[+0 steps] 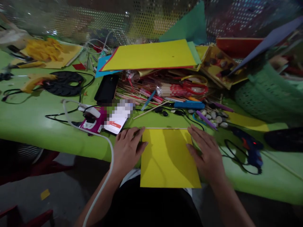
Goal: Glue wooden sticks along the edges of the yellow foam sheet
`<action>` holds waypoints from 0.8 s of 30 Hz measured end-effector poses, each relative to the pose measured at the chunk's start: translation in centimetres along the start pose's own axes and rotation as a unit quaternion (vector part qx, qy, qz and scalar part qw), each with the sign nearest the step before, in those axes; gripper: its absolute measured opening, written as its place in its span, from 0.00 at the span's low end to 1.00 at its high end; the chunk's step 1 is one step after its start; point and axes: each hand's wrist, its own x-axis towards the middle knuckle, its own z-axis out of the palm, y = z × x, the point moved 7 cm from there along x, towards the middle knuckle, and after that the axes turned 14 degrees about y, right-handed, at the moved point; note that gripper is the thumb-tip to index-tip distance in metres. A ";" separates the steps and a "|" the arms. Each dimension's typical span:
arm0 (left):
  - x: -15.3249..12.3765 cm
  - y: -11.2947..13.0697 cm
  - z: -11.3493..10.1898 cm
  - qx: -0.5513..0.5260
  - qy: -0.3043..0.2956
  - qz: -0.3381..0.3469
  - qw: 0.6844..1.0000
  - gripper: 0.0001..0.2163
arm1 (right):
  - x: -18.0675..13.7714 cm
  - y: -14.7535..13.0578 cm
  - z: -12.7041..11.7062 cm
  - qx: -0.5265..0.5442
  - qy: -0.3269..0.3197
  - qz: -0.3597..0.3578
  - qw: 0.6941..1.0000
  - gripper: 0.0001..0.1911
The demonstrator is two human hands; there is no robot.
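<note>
A yellow sheet of paper (169, 157) lies at the near edge of the green table (35, 123) and hangs over it toward me. A thin wooden stick (165, 128) lies along the sheet's far edge. My left hand (127, 148) rests flat on the sheet's left edge, fingers stretched toward the stick. My right hand (205, 151) lies flat on the right edge, fingers apart and reaching the stick's right end. Neither hand grips anything.
A phone (117, 119) and a pink device (93, 121) with a white cable lie left of the sheet. Behind are sticks and pens (151, 94), red scissors (194, 86), pebbles (216, 118), stacked coloured paper (151, 55), a blue glue gun (252, 148), a yellow glue gun (35, 80) and a green basket (270, 94).
</note>
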 end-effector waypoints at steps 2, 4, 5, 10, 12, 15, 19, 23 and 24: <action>0.0 -0.1 0.0 0.001 0.008 0.002 1.000 0.21 | -0.6 0.3 -1.8 0.011 0.055 0.020 0.998 0.28; 0.1 -0.2 0.1 -0.001 0.018 0.006 1.000 0.20 | -1.7 0.3 -3.2 0.014 0.070 0.029 0.997 0.28; 0.1 -0.2 0.1 -0.002 0.022 0.007 1.000 0.20 | -2.3 0.0 -3.6 0.018 0.061 0.030 0.998 0.28; 0.2 -0.2 0.1 0.001 0.023 0.015 1.000 0.23 | -6.0 -2.5 -4.0 0.043 -0.070 0.016 0.997 0.27; 0.4 0.0 0.0 0.000 0.025 0.020 0.999 0.23 | -7.3 -3.7 -3.6 0.036 -0.129 -0.005 0.991 0.28; 0.6 0.2 0.0 -0.005 0.023 0.028 0.999 0.22 | -8.5 -5.1 -2.7 0.025 -0.184 -0.040 0.982 0.28; 0.7 0.0 -0.1 -0.022 0.031 0.025 0.999 0.21 | -8.7 -5.6 -2.2 0.016 -0.181 -0.063 0.981 0.25; 0.4 -0.5 -0.2 -0.065 0.047 0.017 0.997 0.20 | -8.6 -5.5 -2.7 0.031 -0.143 -0.076 0.986 0.26; 0.3 -0.6 -0.2 -0.074 0.050 0.014 0.996 0.20 | -8.6 -5.4 -2.9 0.037 -0.128 -0.080 0.988 0.26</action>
